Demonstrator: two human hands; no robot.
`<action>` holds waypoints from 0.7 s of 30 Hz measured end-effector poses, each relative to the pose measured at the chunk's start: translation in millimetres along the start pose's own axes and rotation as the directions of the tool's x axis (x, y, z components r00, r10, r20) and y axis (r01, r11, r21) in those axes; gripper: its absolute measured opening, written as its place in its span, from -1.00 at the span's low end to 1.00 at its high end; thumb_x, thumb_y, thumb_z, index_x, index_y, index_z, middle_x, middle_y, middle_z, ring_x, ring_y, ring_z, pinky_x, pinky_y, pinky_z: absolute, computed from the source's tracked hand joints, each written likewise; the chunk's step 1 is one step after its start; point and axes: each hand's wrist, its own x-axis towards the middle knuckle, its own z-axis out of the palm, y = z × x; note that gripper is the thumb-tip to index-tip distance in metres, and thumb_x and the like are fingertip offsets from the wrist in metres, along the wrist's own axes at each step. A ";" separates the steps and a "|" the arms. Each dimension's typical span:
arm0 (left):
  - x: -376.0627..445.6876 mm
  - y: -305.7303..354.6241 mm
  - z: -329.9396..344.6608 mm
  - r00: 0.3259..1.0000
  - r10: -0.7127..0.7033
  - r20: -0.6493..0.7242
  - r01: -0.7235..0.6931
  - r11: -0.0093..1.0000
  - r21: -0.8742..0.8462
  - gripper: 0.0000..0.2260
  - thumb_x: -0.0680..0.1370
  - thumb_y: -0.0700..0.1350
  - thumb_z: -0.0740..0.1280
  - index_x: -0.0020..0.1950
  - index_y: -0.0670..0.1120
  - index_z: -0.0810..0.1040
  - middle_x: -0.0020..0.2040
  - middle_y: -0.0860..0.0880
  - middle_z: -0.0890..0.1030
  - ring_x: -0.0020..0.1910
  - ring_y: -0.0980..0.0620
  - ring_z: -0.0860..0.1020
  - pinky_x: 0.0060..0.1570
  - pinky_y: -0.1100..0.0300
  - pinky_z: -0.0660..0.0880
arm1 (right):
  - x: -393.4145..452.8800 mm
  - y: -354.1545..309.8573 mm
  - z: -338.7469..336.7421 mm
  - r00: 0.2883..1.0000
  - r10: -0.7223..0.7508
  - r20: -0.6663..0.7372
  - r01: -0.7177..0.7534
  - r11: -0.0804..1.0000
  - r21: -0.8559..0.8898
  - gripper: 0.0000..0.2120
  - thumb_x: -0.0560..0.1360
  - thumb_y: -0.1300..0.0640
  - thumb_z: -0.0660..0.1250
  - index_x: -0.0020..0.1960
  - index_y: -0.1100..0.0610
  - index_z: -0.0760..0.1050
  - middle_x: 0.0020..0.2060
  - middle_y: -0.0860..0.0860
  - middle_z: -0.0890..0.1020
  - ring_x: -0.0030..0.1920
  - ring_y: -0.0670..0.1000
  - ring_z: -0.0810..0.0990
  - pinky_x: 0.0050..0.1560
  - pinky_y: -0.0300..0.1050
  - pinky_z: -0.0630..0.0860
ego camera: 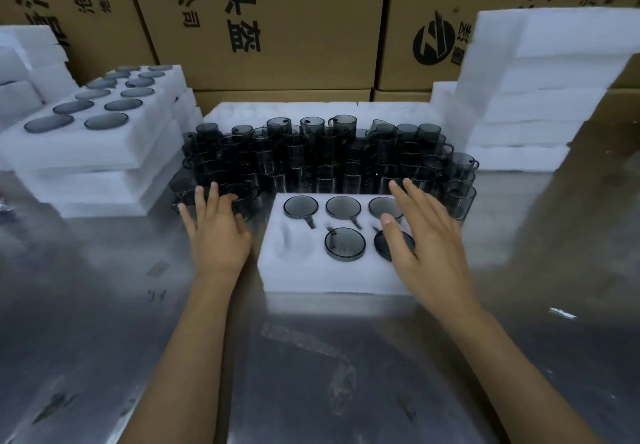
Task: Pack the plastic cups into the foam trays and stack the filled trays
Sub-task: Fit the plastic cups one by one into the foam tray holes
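A white foam tray (301, 277) lies on the steel table before me, with several dark smoky plastic cups (344, 243) sunk upside down in its holes. Its front left hole (294, 246) holds nothing. My right hand (422, 232) lies flat with straight fingers over the tray's right side, covering part of the front right cup. My left hand (214, 225) reaches with spread fingers onto a loose cup (242, 198) at the near left of the cup pile (329, 159) behind the tray. I cannot tell whether it grips that cup.
A stack of filled foam trays (93, 153) stands at the left. Empty foam trays (540, 97) are piled at the right and behind the cups. Cardboard boxes (294, 28) wall off the back. Bare steel table (311, 374) lies near me.
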 end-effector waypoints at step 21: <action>-24.2 69.1 -67.0 0.957 0.222 0.188 -0.050 0.763 -0.644 -0.69 0.32 0.03 0.61 0.01 0.18 0.64 0.02 0.13 0.49 -0.13 0.29 0.49 -0.14 0.49 0.40 | -0.2 0.1 3.6 0.998 0.061 -0.015 -0.060 0.994 0.086 -0.58 0.65 -0.03 0.16 0.49 -0.07 0.39 0.52 -0.08 0.33 0.51 -0.10 0.22 0.46 -0.14 0.11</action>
